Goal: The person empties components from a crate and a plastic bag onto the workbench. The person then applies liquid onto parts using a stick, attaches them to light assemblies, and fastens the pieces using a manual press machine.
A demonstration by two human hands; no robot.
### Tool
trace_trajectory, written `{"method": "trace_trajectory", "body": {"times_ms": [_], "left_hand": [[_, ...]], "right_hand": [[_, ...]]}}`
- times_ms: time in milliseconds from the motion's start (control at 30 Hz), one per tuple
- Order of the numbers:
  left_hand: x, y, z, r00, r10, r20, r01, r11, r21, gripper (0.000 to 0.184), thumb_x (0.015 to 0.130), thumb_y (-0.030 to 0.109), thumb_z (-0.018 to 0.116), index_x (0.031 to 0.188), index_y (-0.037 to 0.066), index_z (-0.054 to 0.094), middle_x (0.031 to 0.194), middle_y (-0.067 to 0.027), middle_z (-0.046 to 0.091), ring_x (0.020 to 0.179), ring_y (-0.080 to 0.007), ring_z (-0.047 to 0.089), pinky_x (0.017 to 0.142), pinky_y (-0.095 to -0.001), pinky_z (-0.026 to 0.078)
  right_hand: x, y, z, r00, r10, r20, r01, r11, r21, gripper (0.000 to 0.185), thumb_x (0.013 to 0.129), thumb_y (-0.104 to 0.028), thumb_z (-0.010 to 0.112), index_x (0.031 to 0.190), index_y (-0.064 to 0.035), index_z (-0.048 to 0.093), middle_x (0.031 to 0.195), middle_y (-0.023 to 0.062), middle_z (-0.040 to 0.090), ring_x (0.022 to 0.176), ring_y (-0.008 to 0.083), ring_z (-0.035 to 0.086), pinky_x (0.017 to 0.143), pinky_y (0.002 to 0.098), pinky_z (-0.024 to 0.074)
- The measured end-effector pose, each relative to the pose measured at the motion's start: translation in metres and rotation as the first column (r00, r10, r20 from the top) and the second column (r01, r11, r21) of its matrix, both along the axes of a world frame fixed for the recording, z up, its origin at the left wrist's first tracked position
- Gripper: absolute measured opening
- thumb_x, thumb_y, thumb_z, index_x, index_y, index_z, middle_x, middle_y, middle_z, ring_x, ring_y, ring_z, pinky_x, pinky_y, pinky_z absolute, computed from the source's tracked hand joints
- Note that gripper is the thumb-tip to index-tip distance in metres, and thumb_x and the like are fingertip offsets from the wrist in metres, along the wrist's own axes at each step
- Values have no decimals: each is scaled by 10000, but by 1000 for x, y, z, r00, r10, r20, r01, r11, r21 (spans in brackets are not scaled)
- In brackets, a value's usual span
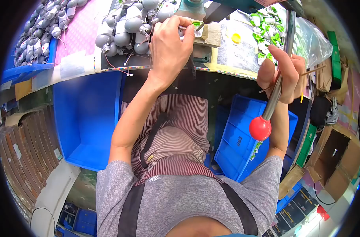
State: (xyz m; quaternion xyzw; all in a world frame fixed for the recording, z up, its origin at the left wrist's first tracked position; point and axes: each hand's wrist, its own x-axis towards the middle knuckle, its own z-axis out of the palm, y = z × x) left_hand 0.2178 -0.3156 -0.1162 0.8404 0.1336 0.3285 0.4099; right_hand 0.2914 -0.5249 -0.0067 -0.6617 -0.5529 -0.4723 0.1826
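Note:
My left hand (171, 49) is at the press fixture (212, 35), its thumb and fingers pinched near a small green and white part (196, 23); what the fingertips hold is too small to name. The metal press lever (280, 75), tipped with a red ball knob (260, 128), slopes down at the right. Around its shaft curl the fingers of my right hand (288, 77), and a thin stick (313, 70) juts out beside them. Grey round parts with wires (124, 29) are heaped left of my left hand.
Green and white pieces (266, 29) and a yellow cap (236, 38) lie on the bench right of the press. A clear plastic bag (314, 43) is beyond the lever. Blue bins (87, 118) stand below the bench edge. More grey parts (38, 35) fill the far left.

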Motion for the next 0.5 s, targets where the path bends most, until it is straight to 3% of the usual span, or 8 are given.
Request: {"method": "trace_trajectory", "body": {"times_ms": [133, 200, 267, 333, 400, 433, 500], "left_hand": [[0, 0, 1, 1000, 18, -9, -17, 999, 36, 152, 895, 196, 692, 917, 46, 693, 857, -88, 705, 812, -244, 655, 670, -357, 543], [0, -1, 1, 1000, 24, -18, -23, 998, 59, 151, 894, 197, 692, 917, 48, 694, 855, -88, 706, 817, -245, 657, 675, -361, 540], [-1, -2, 0, 999, 25, -26, -24, 999, 41, 150, 893, 201, 692, 915, 52, 695, 854, -87, 707, 812, -250, 659, 682, -365, 539], [1, 0, -1, 1000, 21, -3, -21, 999, 41, 157, 892, 205, 694, 921, 51, 695, 869, -93, 713, 800, -256, 664, 695, -360, 534], [0, 1, 0, 1000, 9, -15, -8, 999, 39, 169, 889, 207, 698, 928, 43, 693, 881, -99, 716, 801, -253, 670, 705, -353, 530], [0, 2, 3, 1000, 0, -17, 0, 999, 37, 176, 887, 209, 700, 931, 38, 692, 886, -102, 717, 802, -251, 673, 710, -350, 528], [-3, -1, 14, 996, -64, -56, 62, 998, -31, 157, 885, 170, 697, 947, 26, 689, 894, -114, 716, 820, -234, 684, 747, -333, 520]], "right_hand": [[0, 1, 20, 980, 136, -144, -127, 989, 74, 220, 978, -172, 588, 1057, 26, 640, 761, 106, 662, 525, 163, 467, 529, 296, 427], [20, 23, 31, 893, 319, -317, -219, 924, 312, 223, 994, -193, 556, 1002, 9, 651, 721, 79, 607, 525, 138, 431, 528, 288, 396], [41, 38, 72, 783, 267, -562, -156, 959, 237, 252, 1025, -233, 515, 966, -24, 641, 672, 34, 518, 497, 105, 377, 495, 265, 343], [66, 49, 111, 635, 192, -748, -117, 981, 152, 297, 1056, -273, 474, 929, -56, 632, 623, -11, 429, 470, 72, 324, 461, 241, 290], [113, 52, 112, 292, 227, -929, -108, 973, 204, 297, 1071, -272, 448, 967, -73, 642, 595, -43, 392, 443, 46, 286, 419, 222, 236], [145, 50, 107, 16, 303, -953, -86, 950, 301, 282, 1072, -251, 442, 1025, -74, 657, 592, -53, 399, 429, 36, 274, 392, 215, 209], [143, 57, 80, 31, 256, -966, 9, 967, 256, 259, 1067, -211, 430, 1041, -64, 643, 608, -42, 431, 449, 53, 339, 410, 221, 280]]}}
